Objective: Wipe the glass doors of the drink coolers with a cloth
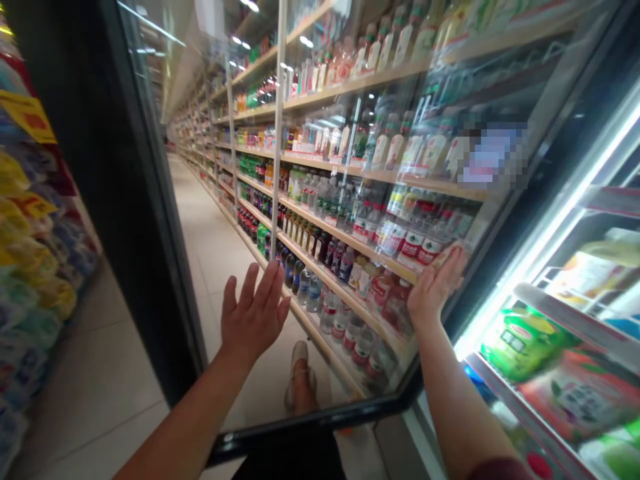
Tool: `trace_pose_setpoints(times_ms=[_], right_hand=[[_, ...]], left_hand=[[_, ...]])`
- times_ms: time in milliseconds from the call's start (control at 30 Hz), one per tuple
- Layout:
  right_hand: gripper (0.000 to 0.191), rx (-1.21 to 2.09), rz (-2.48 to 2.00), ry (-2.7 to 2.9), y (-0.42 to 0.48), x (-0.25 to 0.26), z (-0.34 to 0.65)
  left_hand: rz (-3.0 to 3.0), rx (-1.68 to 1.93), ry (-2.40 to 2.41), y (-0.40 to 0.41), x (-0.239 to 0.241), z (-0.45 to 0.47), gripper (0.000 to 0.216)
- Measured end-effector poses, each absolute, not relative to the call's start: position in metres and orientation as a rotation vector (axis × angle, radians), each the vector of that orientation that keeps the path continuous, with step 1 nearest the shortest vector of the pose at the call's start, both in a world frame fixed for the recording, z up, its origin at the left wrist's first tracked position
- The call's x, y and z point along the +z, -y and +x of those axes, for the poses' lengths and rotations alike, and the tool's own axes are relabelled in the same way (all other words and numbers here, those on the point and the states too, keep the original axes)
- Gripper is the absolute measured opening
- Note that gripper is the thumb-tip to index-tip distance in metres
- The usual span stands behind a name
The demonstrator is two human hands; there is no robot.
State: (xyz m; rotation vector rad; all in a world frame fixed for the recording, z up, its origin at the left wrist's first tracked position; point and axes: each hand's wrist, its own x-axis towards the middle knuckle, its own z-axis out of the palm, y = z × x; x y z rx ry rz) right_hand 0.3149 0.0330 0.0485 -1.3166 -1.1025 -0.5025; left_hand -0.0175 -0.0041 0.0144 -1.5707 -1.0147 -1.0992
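An open cooler door with a clear glass pane (200,253) and a dark frame stands in front of me. My left hand (255,310) is raised at the lower middle of the pane, palm toward the glass, fingers straight and slightly apart. It holds nothing. My right hand (436,283) is at the pane's right side, near the hinge-side frame, with its fingers stretched up and to the right. A pale patch shows by those fingers; I cannot tell whether it is a thing, a reflection or goods behind the glass.
Shelves of bottled drinks (345,227) show through or in the glass. At right, the lit cooler holds a green bag (520,340) and a red bag (583,393) on its racks. Stacked packages (30,267) line the left. A foot (300,373) shows on the tiled floor.
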Motion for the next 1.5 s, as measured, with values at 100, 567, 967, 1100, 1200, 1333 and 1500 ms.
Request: trace_pose_setpoints(times_ms=[100, 567, 967, 1100, 1200, 1333, 1500], right_hand=[[0.065, -0.433, -1.332, 1.016, -0.029, 0.0, 0.317], [0.065, -0.716, -1.193, 1.274, -0.036, 0.073, 0.267], [0.067, -0.89, -1.076, 1.519, -0.019, 0.101, 0.176], [0.068, -0.9, -1.052, 1.524, -0.013, 0.087, 0.148], [0.069, -0.99, -0.906, 1.682, -0.006, 0.038, 0.135], [0.066, -1.068, -0.845, 1.802, -0.006, 0.039, 0.133], [0.068, -0.983, -1.035, 1.645, -0.016, 0.121, 0.156]], left_hand=[[-1.578, -1.087, 1.008, 0.003, 0.014, -0.018, 0.078], [-1.543, -1.091, 1.009, 0.004, 0.014, -0.017, 0.074], [-1.604, -1.12, 1.029, 0.004, 0.012, -0.017, 0.074], [-1.588, -1.116, 1.025, 0.007, 0.013, -0.016, 0.071], [-1.578, -1.116, 1.01, 0.007, 0.013, -0.017, 0.068], [-1.58, -1.11, 1.016, 0.004, 0.012, -0.019, 0.068], [-1.6, -1.119, 1.019, 0.002, 0.01, -0.02, 0.073]])
